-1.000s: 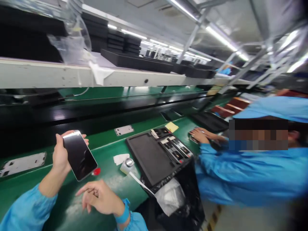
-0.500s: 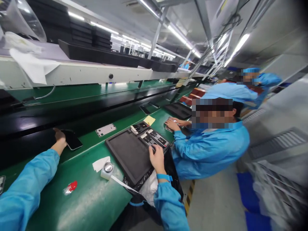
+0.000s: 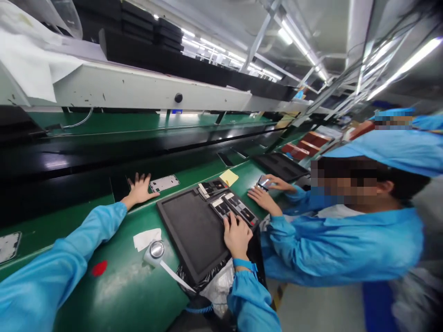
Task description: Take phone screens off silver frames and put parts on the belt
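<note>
My left hand (image 3: 140, 190) is stretched out with fingers spread, between a dark phone (image 3: 118, 189) and a white phone back frame (image 3: 166, 182) on the black and green line. Its fingertips reach close to the frame's left end; contact is unclear. My right hand (image 3: 238, 236) rests with bent, parted fingers at the near edge of opened phones (image 3: 238, 207) showing black batteries. These lie at the right end of a black foam-lined tray (image 3: 192, 230). More opened phones (image 3: 209, 189) sit behind them. A blue band circles my right wrist.
A small dispenser bottle (image 3: 154, 252), white tissue (image 3: 147, 239) and red scrap (image 3: 99, 268) are on the green bench. Past the tray lies a yellow note (image 3: 229, 177). A co-worker (image 3: 339, 230) at the right handles a phone (image 3: 265, 182). A white shelf edge (image 3: 138, 94) runs above.
My left hand has moved right, from the dark phone's left side to between it and the white frame, fingers spreading. My right hand stays at the tray. The view has shifted.
</note>
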A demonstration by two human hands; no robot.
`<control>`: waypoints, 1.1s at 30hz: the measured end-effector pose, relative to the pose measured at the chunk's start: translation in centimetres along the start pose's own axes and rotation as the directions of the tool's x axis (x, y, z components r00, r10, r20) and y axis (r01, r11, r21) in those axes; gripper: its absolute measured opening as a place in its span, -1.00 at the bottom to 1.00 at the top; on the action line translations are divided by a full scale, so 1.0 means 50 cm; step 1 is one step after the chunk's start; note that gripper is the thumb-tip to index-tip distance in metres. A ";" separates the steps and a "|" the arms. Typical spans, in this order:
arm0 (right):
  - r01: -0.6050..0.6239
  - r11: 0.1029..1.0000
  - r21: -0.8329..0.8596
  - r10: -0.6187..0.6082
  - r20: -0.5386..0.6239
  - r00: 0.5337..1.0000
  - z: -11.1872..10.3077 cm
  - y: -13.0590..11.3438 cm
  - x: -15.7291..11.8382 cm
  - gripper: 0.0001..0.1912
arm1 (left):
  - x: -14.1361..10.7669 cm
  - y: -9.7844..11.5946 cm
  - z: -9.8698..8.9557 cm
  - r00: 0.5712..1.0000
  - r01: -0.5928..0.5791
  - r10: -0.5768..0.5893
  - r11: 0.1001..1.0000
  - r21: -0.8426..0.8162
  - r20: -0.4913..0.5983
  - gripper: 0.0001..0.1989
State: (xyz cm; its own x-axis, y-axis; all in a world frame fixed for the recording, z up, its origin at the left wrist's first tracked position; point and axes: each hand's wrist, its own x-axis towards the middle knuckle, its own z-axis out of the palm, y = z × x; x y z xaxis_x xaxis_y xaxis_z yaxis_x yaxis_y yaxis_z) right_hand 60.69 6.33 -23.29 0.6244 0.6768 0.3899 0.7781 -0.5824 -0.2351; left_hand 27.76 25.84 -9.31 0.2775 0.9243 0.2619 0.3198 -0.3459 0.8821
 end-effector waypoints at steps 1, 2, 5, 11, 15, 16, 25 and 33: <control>0.015 1.000 -0.014 -0.015 -0.010 1.000 -0.002 0.000 -0.002 -0.45 | -0.003 0.007 0.008 1.000 0.003 -0.005 0.996 -0.088 -0.020 -0.59; 0.030 0.999 -0.026 -0.031 -0.021 0.999 -0.004 -0.001 -0.004 -0.44 | -0.005 0.013 0.012 0.999 0.009 -0.018 0.983 -0.181 -0.051 -0.59; 0.077 0.996 -0.047 -0.079 -0.046 0.996 -0.011 -0.003 -0.008 -0.41 | -0.006 0.025 0.003 0.990 0.007 -0.060 0.924 -0.383 -0.128 -0.58; 0.180 0.982 -0.052 -0.180 -0.009 0.984 -0.048 -0.014 0.010 -0.44 | -0.012 -0.006 -0.066 0.976 0.045 -0.146 0.861 -0.507 -0.162 -0.56; 0.145 0.988 0.054 -0.150 0.105 0.983 -0.100 -0.034 0.033 -0.44 | -0.036 -0.058 -0.159 0.968 0.069 -0.180 0.860 -0.506 -0.174 -0.63; 0.120 0.988 0.099 -0.133 0.135 0.982 -0.115 -0.041 0.035 -0.49 | -0.050 -0.071 -0.188 0.965 0.063 -0.181 0.862 -0.502 -0.190 -0.60; 0.126 0.859 0.496 -0.221 0.138 0.965 -0.261 -0.151 0.040 -0.35 | -0.232 -0.091 -0.395 0.914 -0.190 -0.104 0.744 -0.640 -0.392 -0.40; 0.130 0.588 0.799 -0.290 0.057 0.955 -0.298 -0.365 -0.147 -0.29 | -0.315 0.034 -0.393 0.964 0.058 -0.262 0.396 -0.916 -0.053 -0.38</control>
State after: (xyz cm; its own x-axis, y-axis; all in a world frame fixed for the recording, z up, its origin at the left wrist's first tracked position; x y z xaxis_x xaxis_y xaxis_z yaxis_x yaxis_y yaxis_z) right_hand 40.89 5.29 -8.61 0.3752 0.8412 0.3894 0.5928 0.1052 -0.7984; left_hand 6.15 13.83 -4.24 0.1356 0.9899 0.0416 -0.6876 0.0637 0.7233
